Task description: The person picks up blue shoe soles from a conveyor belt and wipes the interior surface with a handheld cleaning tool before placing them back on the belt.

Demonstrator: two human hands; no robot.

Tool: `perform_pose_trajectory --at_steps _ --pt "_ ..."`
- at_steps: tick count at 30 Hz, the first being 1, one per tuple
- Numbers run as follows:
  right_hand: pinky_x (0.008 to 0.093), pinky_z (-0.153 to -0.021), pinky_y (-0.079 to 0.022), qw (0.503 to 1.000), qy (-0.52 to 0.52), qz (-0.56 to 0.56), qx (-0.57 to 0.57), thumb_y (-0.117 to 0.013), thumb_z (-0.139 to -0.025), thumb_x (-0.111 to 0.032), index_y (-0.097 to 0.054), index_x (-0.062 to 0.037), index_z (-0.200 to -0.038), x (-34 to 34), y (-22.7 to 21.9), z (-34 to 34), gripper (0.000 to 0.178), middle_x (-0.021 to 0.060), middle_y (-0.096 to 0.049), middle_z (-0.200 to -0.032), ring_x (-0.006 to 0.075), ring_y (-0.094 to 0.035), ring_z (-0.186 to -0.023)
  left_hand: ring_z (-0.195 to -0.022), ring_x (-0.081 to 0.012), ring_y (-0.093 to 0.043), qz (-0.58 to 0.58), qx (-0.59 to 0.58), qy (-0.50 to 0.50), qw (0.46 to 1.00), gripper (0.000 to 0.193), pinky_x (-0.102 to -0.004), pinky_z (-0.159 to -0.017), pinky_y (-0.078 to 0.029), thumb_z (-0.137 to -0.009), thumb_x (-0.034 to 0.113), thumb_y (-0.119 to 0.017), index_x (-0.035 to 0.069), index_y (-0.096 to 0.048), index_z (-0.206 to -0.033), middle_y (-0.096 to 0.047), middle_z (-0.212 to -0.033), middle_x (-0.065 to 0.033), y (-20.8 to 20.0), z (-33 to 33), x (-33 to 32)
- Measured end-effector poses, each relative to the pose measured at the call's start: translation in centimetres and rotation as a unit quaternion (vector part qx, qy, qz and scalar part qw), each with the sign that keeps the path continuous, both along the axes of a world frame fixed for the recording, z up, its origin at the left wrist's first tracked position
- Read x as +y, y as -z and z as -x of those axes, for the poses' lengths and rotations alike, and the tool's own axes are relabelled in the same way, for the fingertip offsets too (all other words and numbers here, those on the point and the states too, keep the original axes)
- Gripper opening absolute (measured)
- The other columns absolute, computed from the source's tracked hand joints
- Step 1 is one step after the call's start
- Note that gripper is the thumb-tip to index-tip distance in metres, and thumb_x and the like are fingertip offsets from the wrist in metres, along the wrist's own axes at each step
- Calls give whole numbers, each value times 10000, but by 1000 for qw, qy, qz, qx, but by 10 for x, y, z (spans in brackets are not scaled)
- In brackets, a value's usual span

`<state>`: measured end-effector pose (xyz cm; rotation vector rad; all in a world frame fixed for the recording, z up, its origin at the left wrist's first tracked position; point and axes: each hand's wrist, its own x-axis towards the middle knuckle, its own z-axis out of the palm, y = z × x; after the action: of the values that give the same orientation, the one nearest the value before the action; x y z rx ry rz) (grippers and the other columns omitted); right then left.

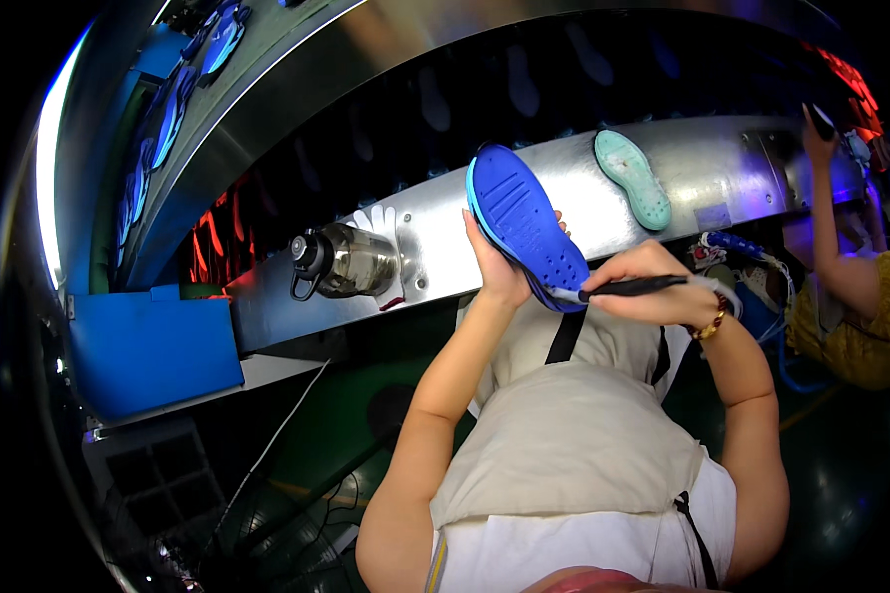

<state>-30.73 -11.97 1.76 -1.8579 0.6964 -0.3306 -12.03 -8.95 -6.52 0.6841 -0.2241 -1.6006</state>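
Note:
A blue shoe sole [520,210] with a lighter blue rim is tilted up in front of me, its inner face with grooves and small holes turned toward me. My left hand [499,265] grips it along its left edge, fingertips showing at the far right side. My right hand [653,284] pinches a slim brush [635,287] with a black handle. The brush's pale tip touches the narrow lower end of the sole. Beyond them, a mint-green sole [634,178] lies on the metal ledge [554,163].
A big clear bottle [356,261] with a black lid stands on the ledge at the left, by a white glove [376,223]. Several blue soles [173,114] ride the upper belt. A dark conveyor runs behind the ledge. A co-worker in yellow [865,316] works at the right.

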Motion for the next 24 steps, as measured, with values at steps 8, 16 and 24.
perform_pose_trajectory --at_steps 8,16,24 --pt "224 -666 -474 974 72 33 -211 -662 -722 -98 -643 5 -878 -24 5 -20 187 94 -640 -807 130 -604 -729 -939 -261 -547 3 52 27 998 887 -386 -839 -442 -754 737 -95 40 -434 -1184 -556 -1031 -149 -23 17 7" --pt "243 -733 -471 973 54 -8 -223 -659 -718 -72 -648 5 -866 -26 3 -10 167 101 -642 -836 135 -600 -775 -893 -231 -560 19 -49 -20 998 853 -349 -807 -454 -775 711 -67 49 -487 -1111 -570 -1001 -121 -44 14 3" --pt "291 -803 -447 966 9 84 -243 -689 -670 -29 -650 -10 -846 -27 0 -5 180 96 -634 -874 180 -574 -853 -758 -284 -576 197 11 -2 980 992 -371 -685 -482 -673 810 -63 7 -466 -1094 -572 -860 -215 -48 3 -16"
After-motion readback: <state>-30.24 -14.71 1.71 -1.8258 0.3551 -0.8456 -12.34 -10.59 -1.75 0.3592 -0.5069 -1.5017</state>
